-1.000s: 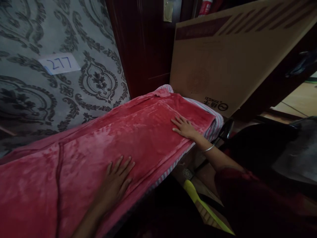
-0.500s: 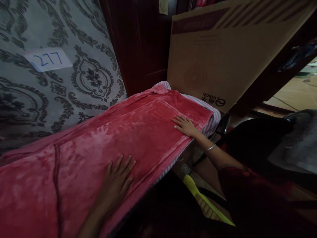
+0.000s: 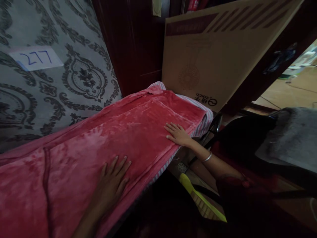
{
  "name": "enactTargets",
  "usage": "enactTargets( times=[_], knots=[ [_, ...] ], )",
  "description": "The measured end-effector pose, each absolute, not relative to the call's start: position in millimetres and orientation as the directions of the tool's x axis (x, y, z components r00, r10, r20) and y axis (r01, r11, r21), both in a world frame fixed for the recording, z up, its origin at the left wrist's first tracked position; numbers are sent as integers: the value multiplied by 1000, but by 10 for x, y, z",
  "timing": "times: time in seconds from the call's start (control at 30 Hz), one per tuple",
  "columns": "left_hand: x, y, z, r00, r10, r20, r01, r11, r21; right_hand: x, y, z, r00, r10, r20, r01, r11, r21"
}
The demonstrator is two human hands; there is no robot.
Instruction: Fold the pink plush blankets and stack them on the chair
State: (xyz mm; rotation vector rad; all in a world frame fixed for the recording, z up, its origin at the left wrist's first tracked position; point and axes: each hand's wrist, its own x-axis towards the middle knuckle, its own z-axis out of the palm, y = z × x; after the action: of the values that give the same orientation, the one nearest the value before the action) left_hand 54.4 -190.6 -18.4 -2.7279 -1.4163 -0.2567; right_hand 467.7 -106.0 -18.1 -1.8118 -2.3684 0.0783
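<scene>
Where left hand (image 3: pixel 111 181), right hand (image 3: pixel 178 135) rest flat, red cloth (image 3: pixel 138 135) seems velvety.

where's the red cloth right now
In the head view, the red cloth runs from the left edge to just right of centre, over striped fabric, under the left hand and right hand.

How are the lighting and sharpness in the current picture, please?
Head view: dim, lower middle nearly black, floor at right brighter; left hand darker than right hand on red plush cloth. Head view: 277 on paper label readable, faint print on cardboard box illegible.
</scene>
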Motion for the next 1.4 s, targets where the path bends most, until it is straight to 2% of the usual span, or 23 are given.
enactTargets(
  times=[0.2,0.33,0.47,0.57,0.67,0.73,0.93,1.07,1.13,1.23,1.3,1.4],
  knots=[
    [564,-1910,-176,563,808,174,818,-575,19,5017,-1368,-232,-143,981,129,975,162,-155],
    [572,-1890,-190,555,813,175,824,-567,21,4882,-1422,-60,-56,991,124,975,81,-207],
    [590,-1898,-175,530,827,186,838,-544,30,4396,-1280,129,-161,960,231,942,219,-255],
    [632,-1958,-109,530,837,137,840,-541,53,4086,-1170,117,-268,945,188,927,306,-217],
    [686,-2014,-41,526,843,112,841,-535,77,3988,-1140,-11,-285,955,78,949,293,-120],
    [716,-2036,-12,524,847,87,842,-531,96,4024,-1157,-109,-293,953,79,952,298,-67],
    [816,-2263,51,508,861,15,836,-497,231,4305,-1309,-353,-310,931,190,947,320,-23],
    [848,-2588,127,563,826,-11,766,-517,383,4327,-1312,-429,-324,914,243,935,349,-68],
    [778,-2729,219,580,814,23,728,-531,433,4120,-1289,-364,-385,871,305,896,432,-104],
    [495,-2855,436,405,907,113,826,-416,379,3478,-1299,-130,-572,738,357,754,645,-125],
    [214,-2885,578,173,971,168,939,-214,268,2914,-1343,50,-676,666,315,663,737,-132],
    [-194,-2899,652,-114,979,168,990,98,100,2126,-1439,222,-803,561,203,540,828,-153]
  ],
)
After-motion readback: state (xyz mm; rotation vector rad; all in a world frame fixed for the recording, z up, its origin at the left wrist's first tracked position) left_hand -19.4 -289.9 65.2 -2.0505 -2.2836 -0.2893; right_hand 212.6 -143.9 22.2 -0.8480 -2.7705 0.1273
